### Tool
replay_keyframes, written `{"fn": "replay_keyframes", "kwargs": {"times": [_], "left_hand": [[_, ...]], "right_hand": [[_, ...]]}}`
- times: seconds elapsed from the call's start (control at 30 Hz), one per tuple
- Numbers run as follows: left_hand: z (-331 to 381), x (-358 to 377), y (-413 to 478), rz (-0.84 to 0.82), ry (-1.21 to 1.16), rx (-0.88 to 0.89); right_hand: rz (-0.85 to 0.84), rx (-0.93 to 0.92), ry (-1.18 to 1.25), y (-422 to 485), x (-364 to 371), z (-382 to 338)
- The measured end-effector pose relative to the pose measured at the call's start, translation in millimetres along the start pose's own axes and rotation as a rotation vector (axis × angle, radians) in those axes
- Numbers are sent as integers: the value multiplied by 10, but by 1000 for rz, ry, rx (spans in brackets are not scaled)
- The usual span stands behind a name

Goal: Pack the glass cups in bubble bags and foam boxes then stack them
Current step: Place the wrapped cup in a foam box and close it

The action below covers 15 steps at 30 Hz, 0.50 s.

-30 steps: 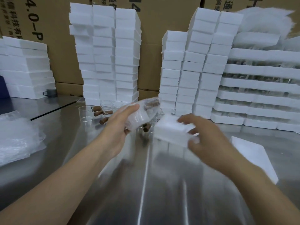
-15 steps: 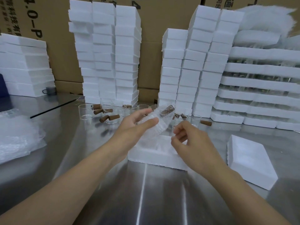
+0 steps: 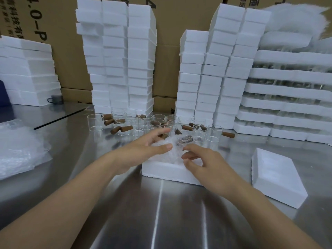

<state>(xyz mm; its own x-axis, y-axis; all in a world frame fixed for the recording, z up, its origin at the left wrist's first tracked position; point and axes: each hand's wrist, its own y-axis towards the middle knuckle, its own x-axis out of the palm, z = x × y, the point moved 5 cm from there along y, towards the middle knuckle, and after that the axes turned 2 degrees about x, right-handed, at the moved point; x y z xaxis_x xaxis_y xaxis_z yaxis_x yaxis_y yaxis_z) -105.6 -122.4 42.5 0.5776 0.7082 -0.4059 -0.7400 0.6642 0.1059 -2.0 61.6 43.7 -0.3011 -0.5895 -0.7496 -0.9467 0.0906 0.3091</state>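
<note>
left grip [image 3: 143,151]: fingers straight, spread | right grip [image 3: 206,167]: fingers loosely curled

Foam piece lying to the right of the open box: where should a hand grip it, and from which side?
Probably best: grip the foam piece across its two long side faces, coming from above with the right hand, which is nearest. It lies flat on the table, apart from the box, so the sides are exposed but the underside is not.
</note>
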Motion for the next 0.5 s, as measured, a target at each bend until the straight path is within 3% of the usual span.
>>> {"fn": "replay_keyframes", "kwargs": {"times": [0.17, 0.37, 0.5], "left_hand": [[-38, -117, 14, 63, 128, 39], [-29, -117, 7, 69, 254, 57], [-21, -98, -27, 73, 328, 64]], "right_hand": [[19, 0, -11, -6, -9, 13], [226, -23, 29, 6, -139, 46], [189, -46, -38, 2, -98, 45]]}}
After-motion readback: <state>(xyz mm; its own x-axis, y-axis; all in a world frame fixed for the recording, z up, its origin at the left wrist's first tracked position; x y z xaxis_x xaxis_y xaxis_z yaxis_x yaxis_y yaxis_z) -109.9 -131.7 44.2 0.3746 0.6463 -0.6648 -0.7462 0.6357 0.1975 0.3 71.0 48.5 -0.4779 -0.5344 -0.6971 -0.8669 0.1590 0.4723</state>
